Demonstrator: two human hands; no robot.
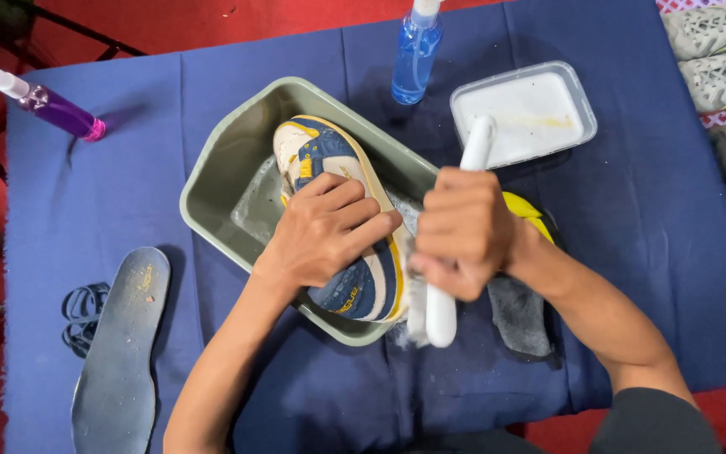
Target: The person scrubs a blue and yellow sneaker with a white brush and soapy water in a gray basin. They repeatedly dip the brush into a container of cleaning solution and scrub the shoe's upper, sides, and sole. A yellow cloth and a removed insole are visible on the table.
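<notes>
A blue, cream and yellow sneaker lies on its side in a grey-green plastic basin with a little water in it. My left hand presses down on the shoe's side and grips it. My right hand is closed round a white-handled brush, whose bristles sit against the shoe's sole edge near the heel. The handle's top end sticks up above my fist.
A blue spray bottle and a white tray of soapy liquid stand behind the basin. A purple spray bottle lies far left. A grey insole and black laces lie at left. A dark cloth and a yellow item sit under my right arm. Other shoes are at right.
</notes>
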